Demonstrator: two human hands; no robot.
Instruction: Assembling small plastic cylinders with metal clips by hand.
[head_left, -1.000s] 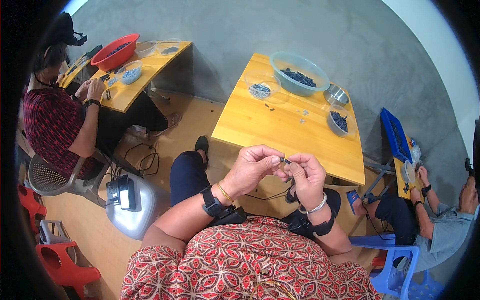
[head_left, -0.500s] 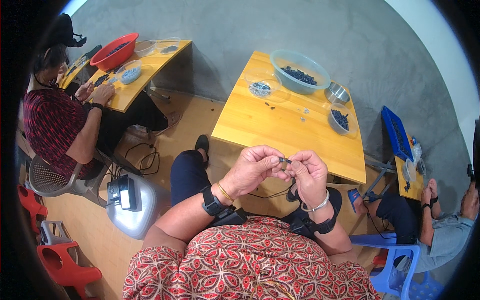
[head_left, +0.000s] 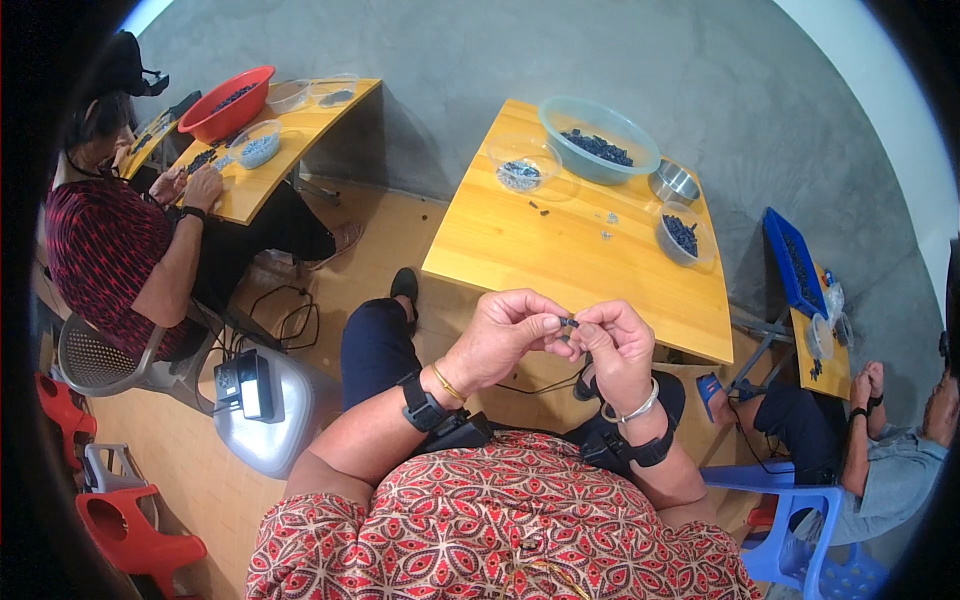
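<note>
While the left hand (head_left: 500, 338) and right hand (head_left: 622, 350) pinch a small black piece (head_left: 569, 322) between nearly closed fingers, yellow wood spreads from the bench's (head_left: 560, 265) near edge toward a teal basin (head_left: 592, 174) at the back and a clear bowl (head_left: 684, 260) by the right edge.

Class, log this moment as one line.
left hand: pinching small dark part | right hand: pinching its right end | beyond: teal basin on yellow table
</note>
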